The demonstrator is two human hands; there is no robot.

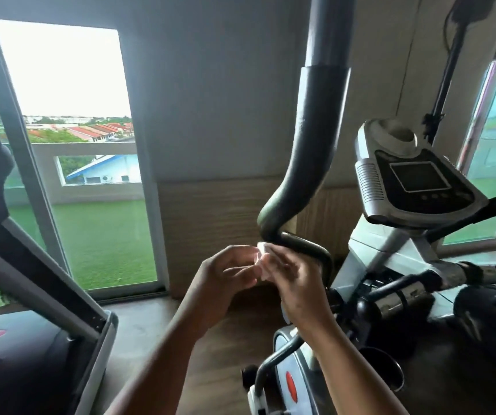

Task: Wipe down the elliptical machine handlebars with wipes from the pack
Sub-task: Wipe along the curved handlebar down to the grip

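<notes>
Together left hand and right hand pinch wipe near handlebar.

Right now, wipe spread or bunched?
Bunched: wipe shows as a small crumpled wad pinched between left hand and right hand, beside the handlebar.

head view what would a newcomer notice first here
Centre frame, the left hand and right hand hold a small white wipe together beside the lower bend of the big dark handlebar, which rises to the top edge. At right sits the grey console; at left, a bright window.
</notes>
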